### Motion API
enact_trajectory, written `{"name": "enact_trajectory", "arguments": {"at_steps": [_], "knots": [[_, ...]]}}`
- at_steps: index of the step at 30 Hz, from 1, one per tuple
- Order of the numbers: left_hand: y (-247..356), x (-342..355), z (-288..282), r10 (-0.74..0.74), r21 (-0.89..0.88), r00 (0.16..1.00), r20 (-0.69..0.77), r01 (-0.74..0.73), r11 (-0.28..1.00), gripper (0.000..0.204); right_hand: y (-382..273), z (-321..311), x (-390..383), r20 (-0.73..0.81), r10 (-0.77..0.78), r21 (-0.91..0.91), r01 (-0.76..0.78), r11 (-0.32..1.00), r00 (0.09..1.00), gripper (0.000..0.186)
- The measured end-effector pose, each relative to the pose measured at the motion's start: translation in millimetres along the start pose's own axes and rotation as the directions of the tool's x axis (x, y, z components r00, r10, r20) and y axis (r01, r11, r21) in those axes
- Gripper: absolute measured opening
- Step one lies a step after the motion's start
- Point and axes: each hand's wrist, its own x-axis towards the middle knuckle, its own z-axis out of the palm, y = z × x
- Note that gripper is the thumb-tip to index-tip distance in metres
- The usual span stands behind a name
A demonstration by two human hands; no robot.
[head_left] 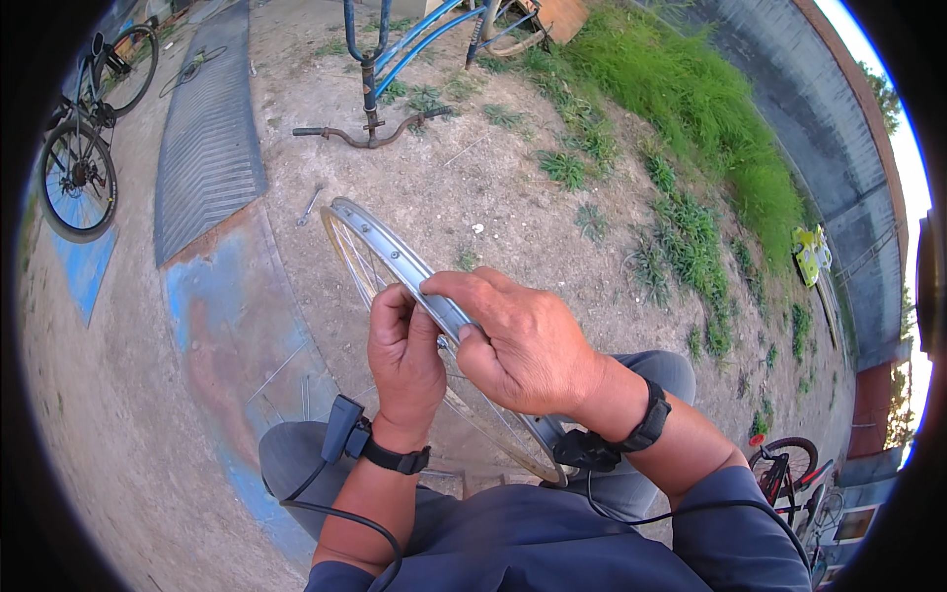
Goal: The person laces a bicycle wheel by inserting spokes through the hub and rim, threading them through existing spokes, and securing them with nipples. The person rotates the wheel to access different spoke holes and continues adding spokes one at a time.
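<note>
A bare bicycle wheel (pixel 383 243) without a tyre stands tilted between my knees, its silver rim slanting away to the upper left. My right hand (pixel 528 340) grips the rim from the right, index finger laid over its outer face and thumb bent against it. On the spoke side, my left hand (pixel 406 350) is closed in a pinch against the wheel; the exact part between its fingertips is hidden. Spoke holes show along the rim. The hub is mostly covered by my hands.
A wrench (pixel 310 205) lies on the dirt beyond the wheel. Loose spokes (pixel 278 371) rest on a blue-stained sheet (pixel 212 326) at left. Ahead is an upturned blue bicycle frame (pixel 369 89) with handlebars. Bicycles stand far left (pixel 79 178) and lower right (pixel 784 464); grass (pixel 681 118) grows along the wall.
</note>
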Motion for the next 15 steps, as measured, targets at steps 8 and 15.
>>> {"name": "enact_trajectory", "arguments": {"at_steps": [8, 15], "knots": [[6.2, 1.9, 4.3, -0.03, -0.009, 0.999, 0.024, 0.03, 1.0, 0.018, 2.5, -1.8, 1.6, 0.048, 0.007, 0.029, -0.008, 1.0, 0.999, 0.052], [7.1, 4.0, 7.9, 0.002, -0.052, 1.0, 0.011, -0.002, 0.999, 0.021, 4.9, 0.5, 5.9, -0.028, -0.074, 0.058, 0.076, 0.995, 0.997, 0.041]]}}
